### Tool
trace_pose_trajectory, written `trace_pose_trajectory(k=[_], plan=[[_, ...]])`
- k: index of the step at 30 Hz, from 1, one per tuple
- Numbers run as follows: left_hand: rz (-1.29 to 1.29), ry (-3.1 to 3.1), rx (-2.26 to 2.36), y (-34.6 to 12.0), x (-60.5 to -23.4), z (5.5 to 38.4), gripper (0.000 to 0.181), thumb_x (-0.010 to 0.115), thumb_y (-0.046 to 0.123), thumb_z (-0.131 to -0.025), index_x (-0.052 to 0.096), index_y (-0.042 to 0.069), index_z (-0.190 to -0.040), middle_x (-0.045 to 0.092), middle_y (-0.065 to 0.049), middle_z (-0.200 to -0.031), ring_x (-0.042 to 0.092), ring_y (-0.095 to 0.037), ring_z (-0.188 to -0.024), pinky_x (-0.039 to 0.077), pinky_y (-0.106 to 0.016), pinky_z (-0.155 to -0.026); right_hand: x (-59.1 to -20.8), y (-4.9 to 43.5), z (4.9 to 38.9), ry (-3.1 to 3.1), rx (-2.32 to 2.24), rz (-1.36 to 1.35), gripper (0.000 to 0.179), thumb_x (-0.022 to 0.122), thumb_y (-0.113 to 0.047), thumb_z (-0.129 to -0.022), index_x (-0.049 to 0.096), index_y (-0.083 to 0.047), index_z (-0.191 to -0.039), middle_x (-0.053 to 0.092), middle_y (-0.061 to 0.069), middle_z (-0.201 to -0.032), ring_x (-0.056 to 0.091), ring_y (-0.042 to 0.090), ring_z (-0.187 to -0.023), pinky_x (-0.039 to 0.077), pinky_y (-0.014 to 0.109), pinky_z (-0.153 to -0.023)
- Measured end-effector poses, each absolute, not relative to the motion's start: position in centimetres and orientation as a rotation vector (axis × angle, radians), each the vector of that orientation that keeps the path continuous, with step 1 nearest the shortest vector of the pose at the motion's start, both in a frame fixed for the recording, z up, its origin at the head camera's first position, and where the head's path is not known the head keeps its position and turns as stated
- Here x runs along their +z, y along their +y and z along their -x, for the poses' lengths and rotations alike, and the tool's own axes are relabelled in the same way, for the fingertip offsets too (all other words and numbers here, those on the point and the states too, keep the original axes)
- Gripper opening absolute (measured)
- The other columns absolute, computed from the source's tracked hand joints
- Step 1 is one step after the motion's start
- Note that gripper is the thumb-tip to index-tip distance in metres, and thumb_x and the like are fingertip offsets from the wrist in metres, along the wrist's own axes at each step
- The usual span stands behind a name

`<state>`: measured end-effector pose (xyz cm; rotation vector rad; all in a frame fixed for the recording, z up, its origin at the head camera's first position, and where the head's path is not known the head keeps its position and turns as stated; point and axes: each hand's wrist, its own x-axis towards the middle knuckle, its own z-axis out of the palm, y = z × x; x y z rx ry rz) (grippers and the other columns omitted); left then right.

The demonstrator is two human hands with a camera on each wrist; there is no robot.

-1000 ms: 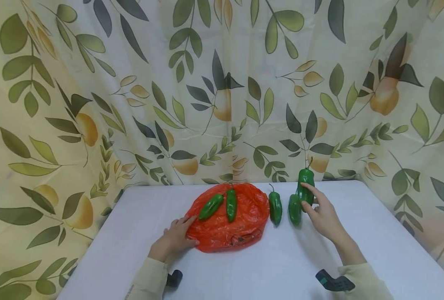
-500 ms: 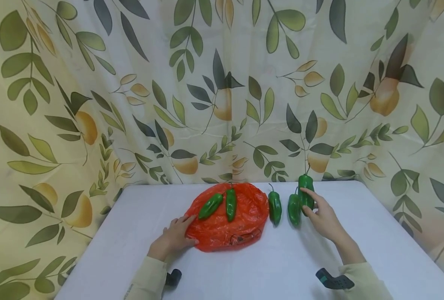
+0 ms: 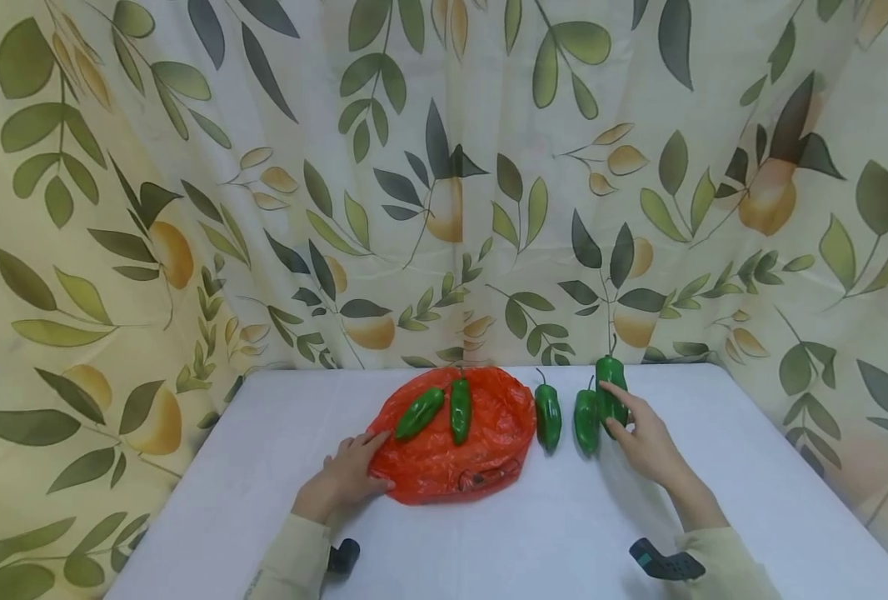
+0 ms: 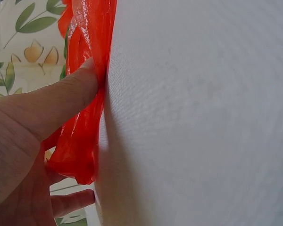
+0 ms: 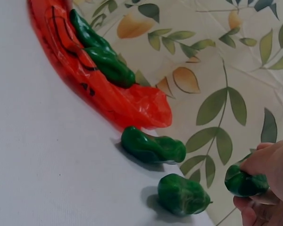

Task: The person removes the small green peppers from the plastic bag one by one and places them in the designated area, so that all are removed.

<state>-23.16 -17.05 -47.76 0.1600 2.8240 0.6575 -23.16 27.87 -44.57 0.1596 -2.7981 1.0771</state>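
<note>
A flattened red plastic bag [image 3: 481, 475] lies on the table with two green peppers on it, the left green pepper [image 3: 420, 413] slanted and the other green pepper [image 3: 461, 410] upright in view. My left hand [image 3: 342, 479] rests at the bag's left edge, fingers spread; in the left wrist view the thumb [image 4: 70, 92] touches the red plastic. My right hand [image 3: 646, 437] pinches a green pepper [image 3: 611, 377] by its sides, stem up, held off the table in the right wrist view. Beside it lie two more peppers, a nearer green pepper [image 5: 181, 195] and a green pepper [image 5: 151, 147] close to the bag.
The white tabletop [image 3: 474, 550] ends at the back against a curtain [image 3: 444, 183] printed with leaves and fruit. Black straps with devices, such as the right wrist device [image 3: 666, 561], sit at both wrists.
The right hand's pepper has come down slightly toward the near side, beside the row of peppers. The left hand and the bag have not visibly moved.
</note>
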Motion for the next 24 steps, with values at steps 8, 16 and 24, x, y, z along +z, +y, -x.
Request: trace_pose_trajectory(k=[8,16,24], plan=[[-0.195,2.829,0.647,-17.2,-47.7,23.4,0.086,0.082,0.037,-0.082,0.040,0.024,-0.156,0.042,-0.013,-0.158,0.035,-0.042,-0.144,0.029,-0.077,-0.111,-44.8,28.2,23.3,-2.825,1.072,-0.130,0.060,0.052,-0.006,-0.101,0.030,-0.006,-0.157,0.040,0.037,-0.143,0.055,0.042,-0.106,0.053,0.032,-0.069],[-0.155,2.842,0.647,-17.0,-47.9,23.2,0.087,0.083,0.038,-0.081,0.040,0.027,-0.156,0.042,-0.010,-0.157,0.036,-0.040,-0.143,0.034,-0.076,-0.109,-45.2,28.6,23.7,-2.808,1.047,-0.145,0.060,0.053,-0.003,-0.100,0.032,-0.002,-0.155,0.043,0.037,-0.140,0.055,0.041,-0.105,0.052,0.035,-0.073],[-0.155,2.831,0.655,-17.0,-47.8,23.1,0.087,0.083,0.038,-0.082,0.039,0.027,-0.156,0.042,-0.011,-0.158,0.035,-0.041,-0.144,0.033,-0.076,-0.110,-46.0,28.9,24.1,-2.803,1.065,-0.176,0.060,0.054,-0.001,-0.098,0.032,0.002,-0.154,0.039,0.040,-0.144,0.051,0.049,-0.118,0.053,0.057,-0.090]])
